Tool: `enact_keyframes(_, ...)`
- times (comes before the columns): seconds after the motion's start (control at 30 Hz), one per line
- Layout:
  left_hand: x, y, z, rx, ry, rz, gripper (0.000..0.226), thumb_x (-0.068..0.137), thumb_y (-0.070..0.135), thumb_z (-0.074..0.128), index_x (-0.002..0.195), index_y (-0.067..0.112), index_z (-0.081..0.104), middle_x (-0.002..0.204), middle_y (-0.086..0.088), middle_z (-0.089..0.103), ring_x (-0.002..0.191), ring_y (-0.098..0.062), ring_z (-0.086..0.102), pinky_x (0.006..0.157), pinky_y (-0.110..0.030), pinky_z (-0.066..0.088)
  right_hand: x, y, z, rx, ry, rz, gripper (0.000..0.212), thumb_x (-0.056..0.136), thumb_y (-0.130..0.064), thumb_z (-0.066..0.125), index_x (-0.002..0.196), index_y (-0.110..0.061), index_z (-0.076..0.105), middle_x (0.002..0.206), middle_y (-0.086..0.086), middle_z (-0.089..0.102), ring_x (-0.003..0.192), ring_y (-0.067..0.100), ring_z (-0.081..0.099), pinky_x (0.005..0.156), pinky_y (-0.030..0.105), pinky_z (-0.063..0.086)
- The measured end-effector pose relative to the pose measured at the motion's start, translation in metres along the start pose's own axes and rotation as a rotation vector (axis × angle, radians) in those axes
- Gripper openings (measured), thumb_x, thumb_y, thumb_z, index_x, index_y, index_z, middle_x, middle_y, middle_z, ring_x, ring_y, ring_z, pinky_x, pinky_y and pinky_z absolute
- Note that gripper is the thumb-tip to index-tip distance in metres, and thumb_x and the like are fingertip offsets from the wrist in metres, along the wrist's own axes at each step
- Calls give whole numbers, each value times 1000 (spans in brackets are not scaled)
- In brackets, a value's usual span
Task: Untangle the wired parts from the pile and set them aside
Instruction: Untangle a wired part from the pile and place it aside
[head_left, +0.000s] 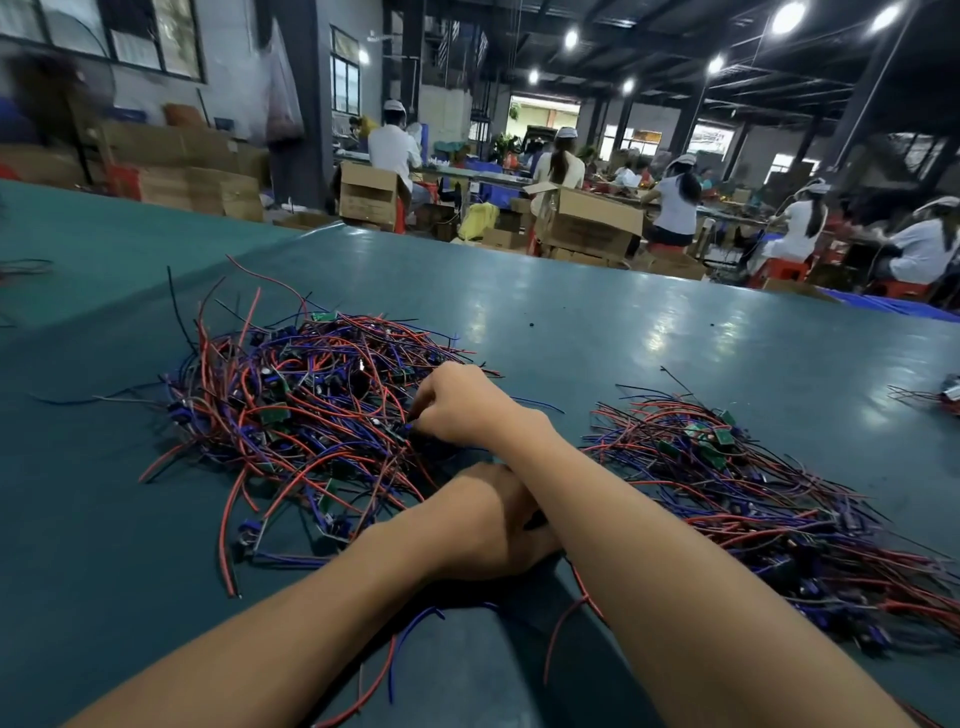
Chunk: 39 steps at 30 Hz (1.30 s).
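While the right hand (460, 402) reaches across into the tangled pile (291, 410), its fingers (423, 400) curl downward and appear to pinch a wired part (401, 431) at the pile's near-right edge. The tips are half buried in red and blue leads, so the exact hold is uncertain.

Left hand (485, 525) lies low on the tabletop (649, 332), tucked beneath the crossing right forearm. Its fingers are hidden there, so I cannot tell whether they grip anything. Likely role: pinning loose leads at the near edge, so a pull frees one piece rather than dragging the heap.

Sorted pile (769, 499) sits to the right, well apart from the tangle. Its wires run roughly parallel, with small green boards gathered toward the far end. It makes a sensible set-aside spot on the working hand's own side.

Judged stage: mid-sort, plenty left in the tangle. Risk: looped leads snagging neighbours on the way out.

Cardboard boxes (587, 223) and seated workers beyond the table, blurred.
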<state>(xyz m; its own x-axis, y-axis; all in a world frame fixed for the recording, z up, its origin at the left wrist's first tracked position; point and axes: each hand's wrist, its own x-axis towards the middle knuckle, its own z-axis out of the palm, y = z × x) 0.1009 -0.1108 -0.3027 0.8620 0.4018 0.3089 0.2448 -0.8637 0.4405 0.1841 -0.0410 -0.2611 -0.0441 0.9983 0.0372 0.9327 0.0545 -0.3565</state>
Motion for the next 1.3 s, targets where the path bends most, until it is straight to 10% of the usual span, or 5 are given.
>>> enact_keyframes(0.13,1,-1,5,39,28,21,41,84,43,46,108,15,65,112,-12,70,99,-36,63,78,-38,52,-7,-2,-1,128,308,-112,14,86,-23,63,91,-20,75,83,-4,71,83,21,65,75,31,54)
enact_keyframes(0.5,3,2,5,44,8,-14,47,87,46,47,122,19,64,125,-7,68,110,-31,61,89,-40,52,-15,7,4,100,-32,-162,26,89,-43,73,101,-22,81,82,-9,72,77,9,64,68,22,47)
enact_keyframes(0.87,4,1,5,54,17,74,17,100,39,56,108,28,66,104,6,72,98,-19,64,84,-33,50,-52,19,-87,803,151,31,6,77,-5,83,81,-7,79,71,10,73,64,17,68,66,33,56)
enact_keyframes(1.03,0,5,5,-12,288,220,18,97,29,61,96,15,72,87,4,73,80,-16,68,71,-31,53,-78,37,-110,1266,259,-28,11,86,-7,74,96,-1,71,84,12,70,75,25,71,72,35,60)
enact_keyframes(1.3,2,-6,-10,-366,726,-146,23,79,31,51,60,21,55,52,6,52,49,-7,42,50,-28,32,-120,39,-105,1546,169,-221,21,87,-14,65,105,-3,62,99,18,73,84,27,74,79,40,60)
